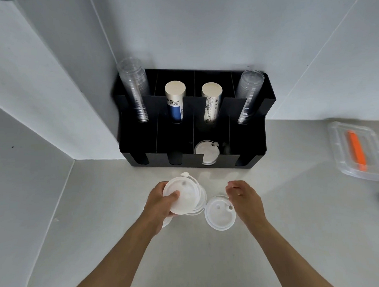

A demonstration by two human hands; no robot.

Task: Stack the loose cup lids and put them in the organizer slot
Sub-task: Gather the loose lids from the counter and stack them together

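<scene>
Left hand (162, 205) grips lid stack (185, 196) in front of organizer (192, 121); right hand (245, 200) open, empty, touching loose lid (220, 215) on tabletop (273, 237). Lids probably light, thin, slippery: pinch rims.

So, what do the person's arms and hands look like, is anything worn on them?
Both forearms are bare up to the picture's lower edge: no sleeves show. The left hand and the right hand have no gloves, and no rings, watch or bracelet can be seen. No markings show.
</scene>
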